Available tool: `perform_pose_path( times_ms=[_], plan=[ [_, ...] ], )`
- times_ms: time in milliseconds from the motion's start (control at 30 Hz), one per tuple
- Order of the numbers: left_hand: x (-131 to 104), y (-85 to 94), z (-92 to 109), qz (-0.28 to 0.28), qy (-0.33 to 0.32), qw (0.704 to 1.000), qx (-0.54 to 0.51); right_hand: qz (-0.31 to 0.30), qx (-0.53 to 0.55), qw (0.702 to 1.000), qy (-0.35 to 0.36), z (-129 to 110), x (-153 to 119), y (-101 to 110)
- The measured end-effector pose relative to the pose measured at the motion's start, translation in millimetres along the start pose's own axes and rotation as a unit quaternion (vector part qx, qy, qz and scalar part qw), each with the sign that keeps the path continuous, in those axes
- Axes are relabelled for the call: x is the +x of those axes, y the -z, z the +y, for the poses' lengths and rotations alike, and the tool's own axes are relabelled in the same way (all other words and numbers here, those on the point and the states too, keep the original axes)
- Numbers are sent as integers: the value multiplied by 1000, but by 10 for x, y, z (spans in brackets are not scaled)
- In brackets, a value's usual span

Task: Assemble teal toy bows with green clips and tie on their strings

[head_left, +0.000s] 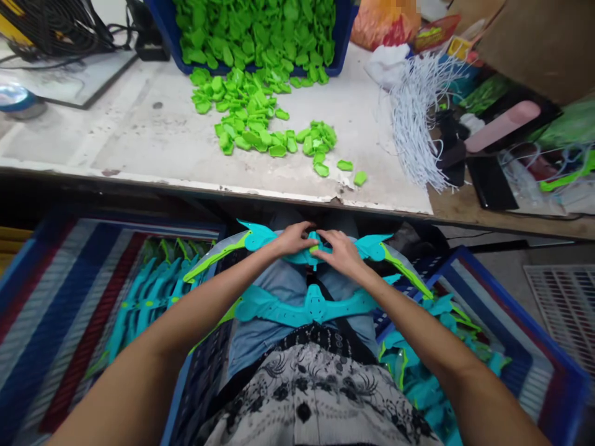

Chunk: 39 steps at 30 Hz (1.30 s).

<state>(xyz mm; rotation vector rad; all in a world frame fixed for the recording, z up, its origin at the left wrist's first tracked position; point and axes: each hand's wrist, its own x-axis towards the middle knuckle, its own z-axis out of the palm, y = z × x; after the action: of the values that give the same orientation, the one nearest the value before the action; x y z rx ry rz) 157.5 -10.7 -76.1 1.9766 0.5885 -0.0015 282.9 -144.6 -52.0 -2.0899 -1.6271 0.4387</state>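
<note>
Across my lap lies a teal toy bow (264,238) with lime green limb tips, just below the table edge. My left hand (296,240) is closed on its centre from the left. From the right, my right hand (339,249) has its fingers bent round the same centre. Between the fingertips shows a small lime green piece (314,248) on the bow's middle. A second teal bow (279,311) rests nearer my waist, untouched by either hand.
A blue bin (346,37) of green pieces stands on the table (153,148), with pieces spilled before it. White strings (413,124) and a black phone (491,183) lie right. Teal bows fill a left crate (93,279) and a right crate (511,310).
</note>
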Motion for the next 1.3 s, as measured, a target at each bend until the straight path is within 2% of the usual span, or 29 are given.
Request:
perform_pose_path(
  times_ms=[67, 100, 133, 167, 267, 367, 567, 700, 800, 900, 1000, 1100, 1300],
  plan=[
    [-167, -71, 49, 70, -71, 992, 82, 119, -43, 991, 42, 50, 121, 249],
    [-261, -123, 65, 87, -113, 981, 132, 177, -69, 981, 47, 102, 225, 397],
    [-352, -181, 71, 89, -152, 968, 180, 222, -98, 969, 42, 171, 351, 544],
    [-431, -242, 68, 78, -180, 954, 226, 241, -127, 961, 37, 251, 488, 678],
    [-545, -362, 32, 38, -180, 927, 327, 193, -174, 966, 17, 481, 839, 920],
    [-477, -271, 67, 6, -145, 927, 345, 157, -172, 973, 14, 593, 946, 928],
    [-130, 276, 289, -121, -90, 973, 172, 171, -168, 971, 21, 618, 824, 913],
    [73, 379, 233, -172, -24, 983, 55, 176, -144, 974, 3, 511, 735, 963],
    [148, 348, 142, -185, -7, 983, 9, 183, -123, 973, 73, 297, 376, 798],
    [171, 317, 84, -198, -9, 980, -12, 134, -125, 965, 188, 98, -148, 431],
    [180, 290, 62, -203, -11, 979, -20, 85, -153, 959, 222, 23, -491, 64],
    [193, 253, 48, -189, -13, 982, -24, 59, -150, 966, 200, 40, -531, -141],
    [200, 259, 11, -179, -5, 983, -44, 80, -128, 974, 167, 79, -413, -234]
  ],
)
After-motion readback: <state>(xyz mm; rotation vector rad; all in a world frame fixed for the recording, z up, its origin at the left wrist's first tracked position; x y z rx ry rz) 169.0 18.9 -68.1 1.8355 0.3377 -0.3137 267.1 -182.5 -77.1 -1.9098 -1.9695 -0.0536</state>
